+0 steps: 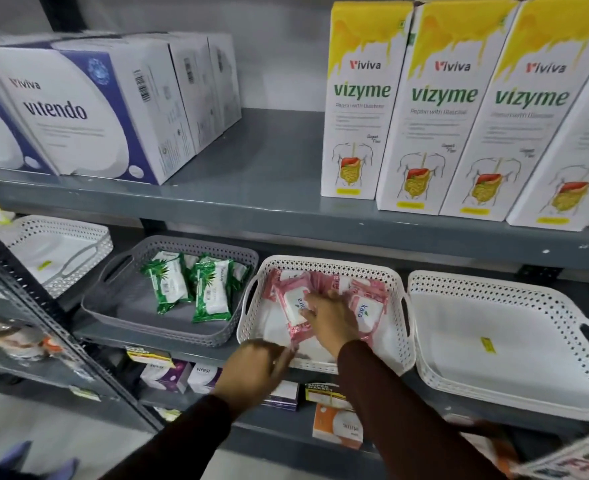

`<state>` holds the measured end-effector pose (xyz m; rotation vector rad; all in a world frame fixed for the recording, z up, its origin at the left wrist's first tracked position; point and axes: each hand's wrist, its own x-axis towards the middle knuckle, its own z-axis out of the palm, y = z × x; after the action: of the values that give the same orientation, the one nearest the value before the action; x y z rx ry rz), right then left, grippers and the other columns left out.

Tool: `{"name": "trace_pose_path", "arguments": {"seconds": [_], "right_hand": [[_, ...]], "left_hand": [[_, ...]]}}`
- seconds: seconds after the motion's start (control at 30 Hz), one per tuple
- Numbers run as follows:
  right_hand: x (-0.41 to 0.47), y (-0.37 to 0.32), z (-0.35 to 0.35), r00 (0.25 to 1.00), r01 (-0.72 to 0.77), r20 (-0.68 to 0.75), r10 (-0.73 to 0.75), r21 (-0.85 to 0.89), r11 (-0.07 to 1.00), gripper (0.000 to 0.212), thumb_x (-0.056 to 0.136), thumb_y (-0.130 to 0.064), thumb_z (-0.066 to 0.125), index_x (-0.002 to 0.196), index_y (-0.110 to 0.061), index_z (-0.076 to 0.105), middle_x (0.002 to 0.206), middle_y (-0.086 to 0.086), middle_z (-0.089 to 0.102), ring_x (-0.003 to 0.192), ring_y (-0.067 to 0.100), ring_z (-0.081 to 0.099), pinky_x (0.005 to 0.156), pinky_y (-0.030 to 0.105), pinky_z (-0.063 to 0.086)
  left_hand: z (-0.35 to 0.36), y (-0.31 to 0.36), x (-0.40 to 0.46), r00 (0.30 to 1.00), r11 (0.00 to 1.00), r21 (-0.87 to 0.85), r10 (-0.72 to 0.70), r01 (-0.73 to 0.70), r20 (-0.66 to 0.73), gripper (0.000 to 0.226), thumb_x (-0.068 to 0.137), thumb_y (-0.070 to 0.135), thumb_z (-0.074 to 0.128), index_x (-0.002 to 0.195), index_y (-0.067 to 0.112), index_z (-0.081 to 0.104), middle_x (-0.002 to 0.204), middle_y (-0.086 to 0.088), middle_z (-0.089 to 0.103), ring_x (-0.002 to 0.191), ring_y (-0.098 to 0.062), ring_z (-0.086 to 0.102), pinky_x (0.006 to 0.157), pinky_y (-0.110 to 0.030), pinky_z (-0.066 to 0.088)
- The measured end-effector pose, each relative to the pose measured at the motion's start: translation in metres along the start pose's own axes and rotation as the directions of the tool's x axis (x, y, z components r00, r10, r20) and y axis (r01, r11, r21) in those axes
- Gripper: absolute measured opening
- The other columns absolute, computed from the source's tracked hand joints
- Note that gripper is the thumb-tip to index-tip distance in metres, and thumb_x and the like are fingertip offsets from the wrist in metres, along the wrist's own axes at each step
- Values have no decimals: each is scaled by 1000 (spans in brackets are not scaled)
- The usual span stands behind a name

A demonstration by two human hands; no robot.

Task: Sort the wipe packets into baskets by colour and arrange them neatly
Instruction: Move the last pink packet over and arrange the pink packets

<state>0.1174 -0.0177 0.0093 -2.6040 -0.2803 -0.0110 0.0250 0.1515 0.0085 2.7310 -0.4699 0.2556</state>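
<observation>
Across the top of the frame, vitendo boxes (89,109) and vizyme cartons (435,109) line the upper shelf (269,199). Below, at centre, the white basket (324,263) holds pink packets (295,304), their long axes running roughly front to back. The right hand (329,315) lies spread on them, fingers apart. The left hand (255,368), blurred, sits at the basket's front rim, seemingly open. Left of it, green packets (213,294) lie likewise in the grey basket (140,317). An empty white basket (494,341) sits at right.
</observation>
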Motion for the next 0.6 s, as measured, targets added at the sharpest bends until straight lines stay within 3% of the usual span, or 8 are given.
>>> {"name": "trace_pose_path", "arguments": {"seconds": [0.07, 0.13, 0.2, 0.27, 0.37, 0.47, 0.6], "right_hand": [[-1, 16, -21, 993, 49, -100, -58, -93, 994, 29, 96, -20, 58, 122, -30, 67, 115, 1, 66, 105, 24, 59, 85, 36, 52], [-2, 41, -43, 979, 76, -168, -113, -217, 973, 41, 88, -2, 61, 117, -29, 71, 115, -2, 69, 103, 24, 62, 87, 40, 53], [1, 65, -63, 991, 86, -77, -105, -222, 971, 55, 80, 7, 64, 121, -30, 69, 128, -2, 64, 118, 25, 58, 96, 38, 51], [3, 77, -79, 996, 54, 80, -40, -177, 983, 65, 78, 6, 68, 131, -32, 62, 141, -2, 54, 132, 24, 48, 106, 35, 44], [6, 81, -88, 984, 34, 178, -3, -172, 984, 73, 77, 0, 75, 139, -32, 54, 147, 2, 47, 139, 25, 40, 111, 34, 38], [6, 80, -87, 987, 33, 162, -5, -168, 985, 73, 78, -3, 77, 141, -29, 52, 145, 4, 47, 138, 27, 40, 110, 35, 38], [8, 80, -77, 989, 4, 148, 16, -132, 991, 70, 77, -7, 78, 138, -33, 55, 151, 1, 46, 140, 26, 39, 113, 38, 37]], "left_hand": [[-10, -6, 26, 998, 998, 44, -35, 33, 44, 45, 100, 43, 36, 69, 16, 53, 65, -3, 59, 57, -19, 56, 57, -35, 48], [-16, -13, 53, 996, 994, 65, -85, 86, -8, 33, 98, 36, 41, 79, 14, 57, 73, -7, 63, 60, -22, 58, 59, -37, 52], [-16, -15, 77, 982, 982, 31, -185, 186, -34, 22, 95, 25, 50, 106, 8, 59, 89, -15, 67, 73, -28, 63, 65, -39, 54], [-11, -15, 96, 977, 975, 63, -214, 215, -18, 38, 89, 13, 53, 126, 3, 48, 110, -21, 60, 92, -35, 61, 76, -41, 53], [1, -15, 111, 1000, 964, 265, 4, -9, 20, 56, 77, -8, 51, 128, 13, 47, 125, -16, 47, 113, -38, 50, 90, -45, 47], [-8, -5, 114, 945, 877, 360, 264, -318, 192, 80, 74, -20, 46, 138, 28, 43, 148, -8, 31, 134, -32, 29, 110, -59, 26], [-19, 4, 126, 923, 860, 373, 244, -347, 296, 75, 79, -10, 60, 141, 27, 41, 153, -6, 28, 137, -29, 24, 111, -49, 22]]}}
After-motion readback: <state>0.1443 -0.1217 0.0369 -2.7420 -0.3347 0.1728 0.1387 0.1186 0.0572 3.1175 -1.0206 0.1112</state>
